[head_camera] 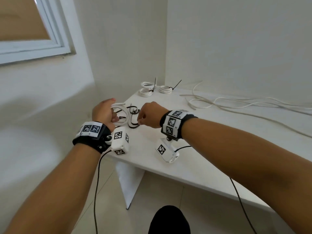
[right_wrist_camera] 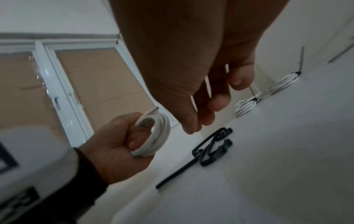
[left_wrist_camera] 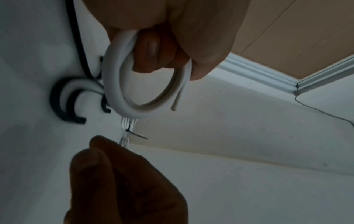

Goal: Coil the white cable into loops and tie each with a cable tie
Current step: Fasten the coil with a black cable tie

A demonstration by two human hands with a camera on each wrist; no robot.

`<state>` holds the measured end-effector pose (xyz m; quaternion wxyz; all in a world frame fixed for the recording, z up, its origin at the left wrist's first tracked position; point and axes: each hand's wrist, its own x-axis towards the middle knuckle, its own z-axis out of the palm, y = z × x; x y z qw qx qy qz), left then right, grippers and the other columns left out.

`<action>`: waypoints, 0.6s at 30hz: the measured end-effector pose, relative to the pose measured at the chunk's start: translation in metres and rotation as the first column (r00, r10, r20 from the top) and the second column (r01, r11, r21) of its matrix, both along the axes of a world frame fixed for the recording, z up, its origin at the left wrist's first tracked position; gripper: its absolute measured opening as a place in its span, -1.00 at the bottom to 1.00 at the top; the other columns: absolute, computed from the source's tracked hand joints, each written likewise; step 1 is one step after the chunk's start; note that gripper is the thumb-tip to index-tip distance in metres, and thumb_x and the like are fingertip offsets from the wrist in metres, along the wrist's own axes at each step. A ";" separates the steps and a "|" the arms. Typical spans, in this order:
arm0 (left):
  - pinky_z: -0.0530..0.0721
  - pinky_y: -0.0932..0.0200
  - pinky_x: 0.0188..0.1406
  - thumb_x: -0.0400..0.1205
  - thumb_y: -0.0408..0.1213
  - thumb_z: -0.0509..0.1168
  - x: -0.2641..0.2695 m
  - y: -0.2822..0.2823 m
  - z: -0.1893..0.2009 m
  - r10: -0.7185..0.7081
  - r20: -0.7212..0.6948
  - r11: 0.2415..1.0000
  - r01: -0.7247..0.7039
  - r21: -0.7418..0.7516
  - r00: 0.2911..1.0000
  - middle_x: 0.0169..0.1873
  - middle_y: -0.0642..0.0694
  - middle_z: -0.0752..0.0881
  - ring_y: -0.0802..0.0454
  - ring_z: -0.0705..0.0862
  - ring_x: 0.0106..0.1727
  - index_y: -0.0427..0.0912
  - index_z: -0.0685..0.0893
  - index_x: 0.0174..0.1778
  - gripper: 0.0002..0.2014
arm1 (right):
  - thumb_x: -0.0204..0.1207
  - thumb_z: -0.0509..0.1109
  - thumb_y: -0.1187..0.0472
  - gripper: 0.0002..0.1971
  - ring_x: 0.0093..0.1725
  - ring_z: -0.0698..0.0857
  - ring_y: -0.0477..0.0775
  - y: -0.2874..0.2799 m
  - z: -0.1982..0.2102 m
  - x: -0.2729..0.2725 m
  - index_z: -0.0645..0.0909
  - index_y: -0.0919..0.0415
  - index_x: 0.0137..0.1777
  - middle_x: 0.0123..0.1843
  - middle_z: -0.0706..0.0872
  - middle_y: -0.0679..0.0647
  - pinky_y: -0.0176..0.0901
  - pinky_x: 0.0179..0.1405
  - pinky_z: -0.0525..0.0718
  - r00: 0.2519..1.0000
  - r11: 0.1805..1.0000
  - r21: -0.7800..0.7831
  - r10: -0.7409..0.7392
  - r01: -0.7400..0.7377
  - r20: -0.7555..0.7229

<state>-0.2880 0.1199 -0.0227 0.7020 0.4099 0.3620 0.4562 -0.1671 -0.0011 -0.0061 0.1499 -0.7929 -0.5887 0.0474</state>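
Three tied coils (head_camera: 152,88) – a fourth (head_camera: 120,115) in left hand (head_camera: 103,114).

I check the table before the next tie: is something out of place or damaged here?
Nothing looks damaged. The left hand grips a neat untied coil, loose black cable ties lie on the table, and uncoiled white cable sprawls on its right part.

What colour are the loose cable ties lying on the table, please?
Black; the cable ties show best in the right wrist view.

At the top of the frame I see my left hand (left_wrist_camera: 172,30) gripping the white cable coil (left_wrist_camera: 122,84); black cable ties (left_wrist_camera: 63,103) lie mid-left on the surface (left_wrist_camera: 28,60), my right hand (left_wrist_camera: 118,181) below.
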 end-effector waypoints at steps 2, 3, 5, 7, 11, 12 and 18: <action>0.12 0.35 -0.65 0.55 -0.37 0.36 -0.012 0.010 -0.007 0.041 -0.004 0.999 -0.041 -0.020 0.999 -0.65 0.01 0.21 0.09 0.15 -0.70 -0.13 0.55 -0.29 -0.85 | 0.52 0.44 0.14 -0.79 0.02 0.76 0.16 0.024 -0.011 -0.010 0.81 0.24 0.02 0.01 0.83 0.13 0.03 0.07 0.77 0.999 0.999 -0.049 -0.002 0.005 0.052; 0.11 0.35 -0.64 0.55 -0.37 0.36 -0.017 0.014 -0.010 0.055 -0.006 0.998 -0.055 -0.027 0.998 -0.65 0.01 0.21 0.08 0.15 -0.70 -0.13 0.54 -0.32 -0.83 | 0.50 0.46 0.14 -0.78 0.03 0.76 0.19 0.034 -0.016 -0.014 0.80 0.25 0.03 0.01 0.82 0.15 0.04 0.08 0.77 0.997 0.997 -0.071 -0.003 0.008 0.071; 0.11 0.33 -0.64 0.54 -0.37 0.36 -0.025 0.019 -0.014 0.071 -0.007 0.997 -0.072 -0.034 0.997 -0.65 0.01 0.21 0.07 0.16 -0.69 -0.13 0.55 -0.34 -0.83 | 0.49 0.50 0.12 -0.77 0.05 0.76 0.19 0.049 -0.024 -0.016 0.78 0.28 0.02 0.01 0.82 0.15 0.01 0.08 0.76 0.995 0.995 -0.104 0.012 -0.002 0.097; 0.12 0.32 -0.64 0.53 -0.37 0.37 -0.031 0.022 -0.016 0.077 -0.010 0.997 -0.077 -0.029 0.997 -0.64 0.01 0.22 0.07 0.16 -0.68 -0.14 0.55 -0.32 -0.85 | 0.50 0.52 0.11 -0.75 0.03 0.75 0.17 0.057 -0.028 -0.015 0.74 0.34 -0.04 -0.03 0.80 0.14 -0.06 0.04 0.74 0.994 0.990 -0.142 0.015 0.000 0.104; 0.13 0.30 -0.65 0.52 -0.35 0.39 -0.034 0.024 -0.017 0.070 -0.009 0.997 -0.070 -0.018 0.998 -0.64 0.02 0.23 0.07 0.16 -0.67 -0.16 0.59 -0.29 -0.88 | 0.57 0.41 0.21 -0.80 0.04 0.75 0.21 0.061 -0.029 -0.011 0.74 0.34 0.05 0.01 0.79 0.20 -0.12 -0.08 0.66 0.996 0.989 -0.145 -0.016 0.029 0.093; 0.13 0.30 -0.65 0.53 -0.35 0.39 -0.033 0.023 -0.016 0.064 -0.006 0.998 -0.064 -0.017 0.998 -0.64 0.02 0.23 0.07 0.16 -0.67 -0.16 0.60 -0.29 -0.89 | 0.61 0.34 0.22 -0.79 0.05 0.75 0.23 0.059 -0.027 -0.011 0.73 0.34 0.08 0.03 0.79 0.22 -0.12 -0.08 0.66 0.995 0.990 -0.137 -0.015 0.029 0.100; 0.12 0.28 -0.61 0.57 -0.35 0.35 -0.017 0.011 -0.012 -0.008 -0.016 1.000 0.008 0.020 1.000 -0.65 0.04 0.25 0.08 0.17 -0.66 -0.13 0.65 -0.31 -0.86 | 0.54 0.36 0.31 -0.85 -0.15 0.84 0.08 0.033 -0.010 0.009 0.76 0.31 -0.04 -0.14 0.86 0.14 -0.02 -0.04 0.83 0.995 0.983 -0.158 -0.082 0.091 0.061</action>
